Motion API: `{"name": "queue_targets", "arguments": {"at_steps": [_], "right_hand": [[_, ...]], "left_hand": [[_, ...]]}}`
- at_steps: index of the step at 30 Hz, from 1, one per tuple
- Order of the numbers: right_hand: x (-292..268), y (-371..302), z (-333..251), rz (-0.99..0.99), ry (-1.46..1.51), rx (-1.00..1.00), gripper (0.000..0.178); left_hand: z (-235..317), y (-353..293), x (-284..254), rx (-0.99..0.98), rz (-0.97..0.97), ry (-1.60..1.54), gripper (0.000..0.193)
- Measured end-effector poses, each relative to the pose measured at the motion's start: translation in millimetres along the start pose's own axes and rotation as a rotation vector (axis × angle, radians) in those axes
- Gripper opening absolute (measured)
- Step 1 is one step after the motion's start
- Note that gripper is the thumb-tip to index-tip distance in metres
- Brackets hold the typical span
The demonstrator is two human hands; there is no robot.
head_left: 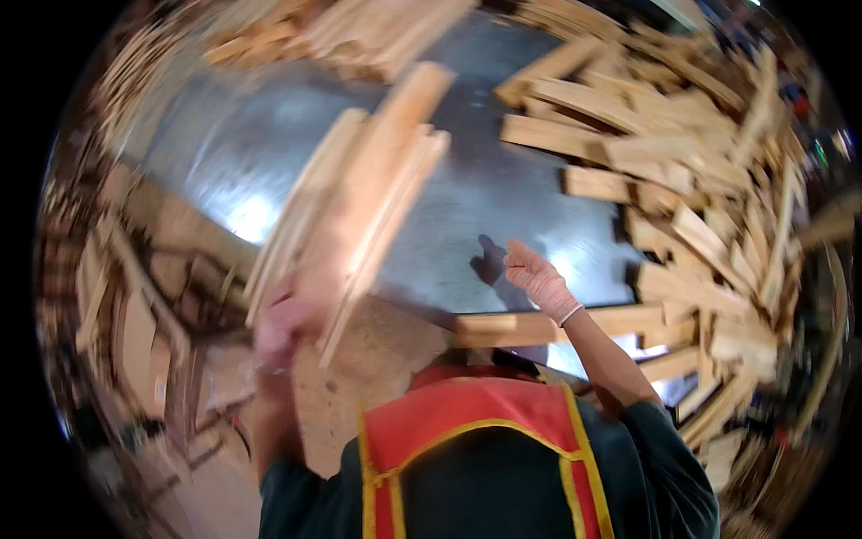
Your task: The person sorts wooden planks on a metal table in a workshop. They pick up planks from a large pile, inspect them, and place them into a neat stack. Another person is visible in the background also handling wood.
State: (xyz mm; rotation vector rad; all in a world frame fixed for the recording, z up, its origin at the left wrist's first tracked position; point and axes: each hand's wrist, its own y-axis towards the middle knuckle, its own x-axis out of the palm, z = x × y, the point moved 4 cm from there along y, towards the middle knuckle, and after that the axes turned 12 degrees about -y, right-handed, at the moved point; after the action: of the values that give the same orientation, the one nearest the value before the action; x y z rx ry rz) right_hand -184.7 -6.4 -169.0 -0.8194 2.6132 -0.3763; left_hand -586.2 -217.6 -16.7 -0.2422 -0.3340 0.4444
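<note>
Boards (359, 198), a few side by side, are in the grip of the gloved left hand (285, 331), which clasps them near their lower ends; they slant across the near left edge of the worktop (539, 225), and blur hides whether their far ends touch it. The right hand (537, 277), also gloved, is above the worktop and appears to hold nothing; how far its fingers are closed, I cannot tell. The handling looks partway along: a stack (386, 31) lies fairly lined up at the far side, while a large heap (646, 148) on the right lies crisscrossed and seems unsorted. One loose plank (512, 330) lies along the near edge. The held boards are not yet set down.
</note>
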Motion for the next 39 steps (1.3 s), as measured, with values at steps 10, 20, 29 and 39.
{"name": "queue_targets", "arguments": {"at_steps": [10,20,29,39], "right_hand": [[-173.5,-194.3,93.5,0.713,-0.062,0.289,0.053],[-393.3,-345.5,217.8,1.809,0.006,0.660,0.064],[-479.5,-334.0,264.7,1.659,0.371,0.938,0.077],[-288.8,-274.7,140.3,0.963,1.173,-0.041,0.050]], "left_hand": [[-17.6,59.6,-23.8,0.187,0.302,1.428,0.052],[-229.9,-9.4,349.7,0.302,-0.986,1.546,0.105],[-190.2,-1.9,355.7,-0.274,-1.008,1.123,0.086],[-180.5,26.6,167.3,0.407,-0.245,1.440,0.067]]}}
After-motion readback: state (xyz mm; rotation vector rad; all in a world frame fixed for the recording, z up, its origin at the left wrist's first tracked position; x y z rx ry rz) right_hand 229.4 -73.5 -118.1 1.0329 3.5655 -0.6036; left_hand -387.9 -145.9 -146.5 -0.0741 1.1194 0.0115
